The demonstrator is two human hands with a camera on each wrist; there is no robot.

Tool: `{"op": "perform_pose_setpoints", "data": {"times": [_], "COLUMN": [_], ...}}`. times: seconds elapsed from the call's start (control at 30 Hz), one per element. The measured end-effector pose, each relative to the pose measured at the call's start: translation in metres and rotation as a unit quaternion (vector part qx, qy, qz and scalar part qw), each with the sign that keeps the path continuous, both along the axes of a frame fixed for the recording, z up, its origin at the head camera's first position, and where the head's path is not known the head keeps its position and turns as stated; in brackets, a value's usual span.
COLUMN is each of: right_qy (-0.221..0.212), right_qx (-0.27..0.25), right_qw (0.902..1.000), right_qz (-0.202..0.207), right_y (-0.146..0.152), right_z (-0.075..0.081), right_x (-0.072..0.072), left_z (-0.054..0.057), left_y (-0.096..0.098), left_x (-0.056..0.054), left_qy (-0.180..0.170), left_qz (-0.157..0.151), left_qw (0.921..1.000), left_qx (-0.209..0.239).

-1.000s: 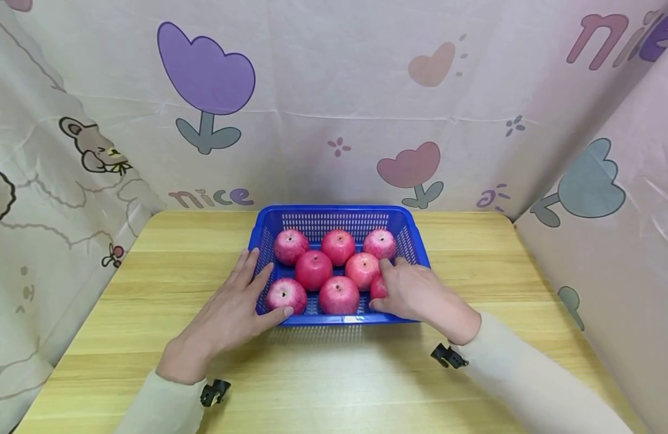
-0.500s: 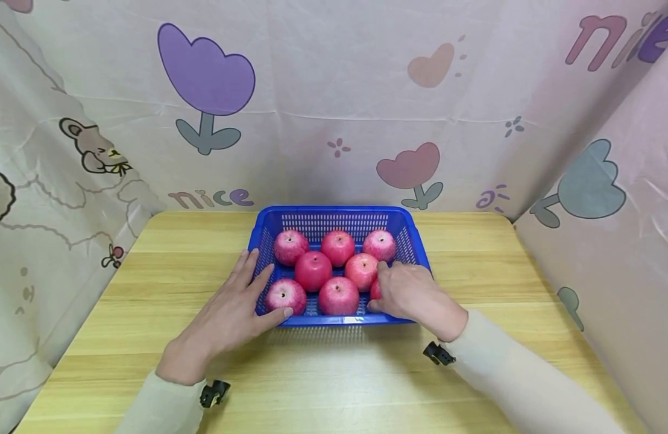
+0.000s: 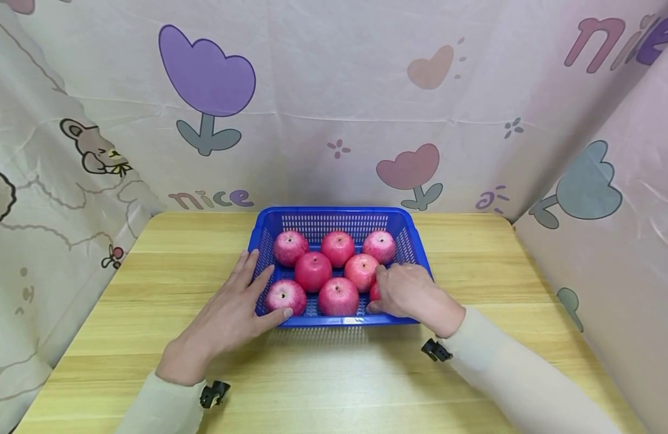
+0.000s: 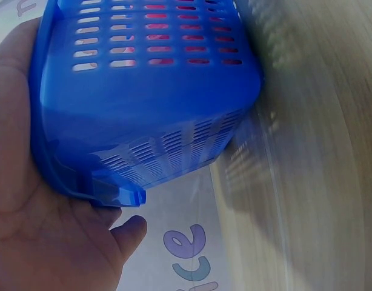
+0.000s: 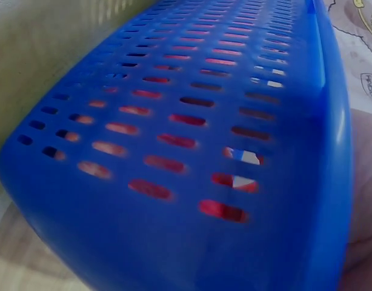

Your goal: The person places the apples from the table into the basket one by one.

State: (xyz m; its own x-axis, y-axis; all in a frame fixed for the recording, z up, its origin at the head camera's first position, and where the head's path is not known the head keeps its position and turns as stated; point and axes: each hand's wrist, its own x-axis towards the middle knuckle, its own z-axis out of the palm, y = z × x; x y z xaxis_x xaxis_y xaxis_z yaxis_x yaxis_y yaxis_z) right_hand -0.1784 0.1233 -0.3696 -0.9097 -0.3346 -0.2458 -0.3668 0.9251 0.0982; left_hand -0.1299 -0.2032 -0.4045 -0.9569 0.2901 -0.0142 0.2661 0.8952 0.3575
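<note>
A blue plastic basket (image 3: 334,210) with slotted walls holds several red apples, among them a plain dark red apple (image 3: 313,272) near its middle. My left hand (image 3: 220,322) rests on the basket's left rim with fingers spread, its thumb lying by the front left apple (image 3: 286,297). At the front right corner, my right hand (image 3: 418,296) curls over an apple (image 3: 374,292), which it mostly hides. The left wrist view has the palm (image 4: 22,182) against the rim. In the right wrist view the basket's wall (image 5: 143,242) covers the apples and most of the hand (image 5: 363,200).
The basket stands on a light wooden table (image 3: 334,386). Behind it hangs a pale curtain (image 3: 323,72) printed with tulips, hearts and words. More printed cloth (image 3: 638,253) borders the right side, and another sheet (image 3: 41,271) the left.
My right hand and forearm have moved slightly to the left, the hand staying over the front right apple. The left hand and the basket have not visibly moved.
</note>
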Motion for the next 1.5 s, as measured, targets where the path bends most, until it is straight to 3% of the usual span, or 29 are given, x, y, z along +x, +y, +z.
{"op": "perform_pose_setpoints", "data": {"times": [0.2, 0.9, 1.17, 1.5], "right_qy": [-0.021, -0.016, -0.031, 0.005], "right_qx": [-0.007, -0.045, -0.056, -0.146], "right_qw": [0.9998, 0.9988, 0.9979, 0.989], "right_qz": [0.004, 0.009, -0.011, -0.023], "right_y": [0.004, 0.008, 0.009, 0.022], "right_z": [0.005, 0.007, 0.013, 0.011], "right_x": [0.0, 0.002, 0.002, 0.004], "left_z": [0.001, 0.001, 0.003, 0.005], "left_y": [0.0, 0.0, 0.0, 0.0], "left_x": [0.0, 0.002, 0.004, 0.004], "left_qy": [0.0, 0.005, 0.013, 0.013], "left_qz": [0.0, -0.002, -0.004, -0.005], "left_qw": [1.0, 1.0, 0.9999, 0.9999], "left_qx": [0.0, 0.0, 0.009, 0.01]}}
